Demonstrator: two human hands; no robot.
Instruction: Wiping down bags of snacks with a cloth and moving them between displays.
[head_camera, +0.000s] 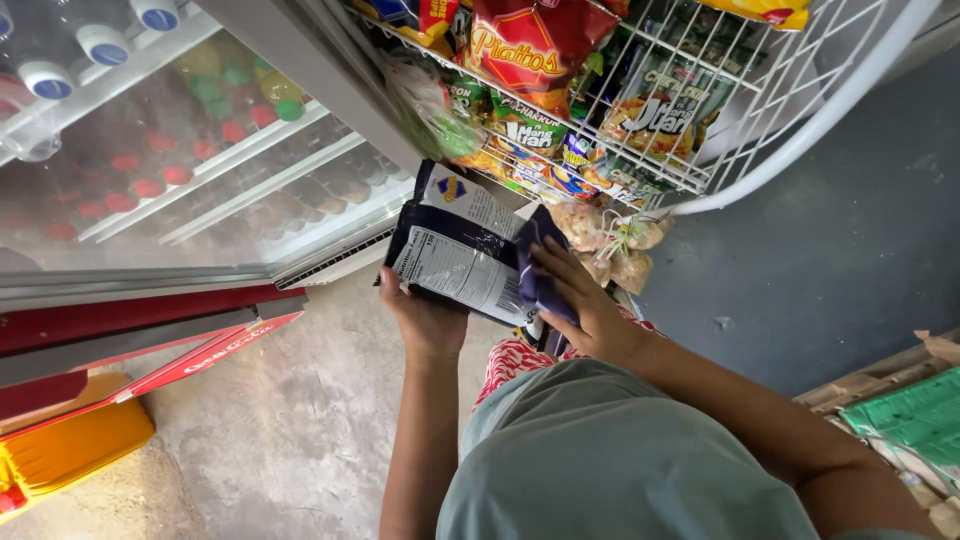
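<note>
So the dark snack packet (462, 255) lies slanted across both palms — left hand (425, 320) cupping its lower-left edge, right hand (585, 305) fingers pressing a dark cloth (540, 275) flat onto its right end.

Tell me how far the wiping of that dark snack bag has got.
Done: nothing can be judged finished. In hand: the left hand holds the dark snack bag from below while the right hand presses a dark cloth onto it. Left: the packets in the white wire rack sit untouched.
</note>
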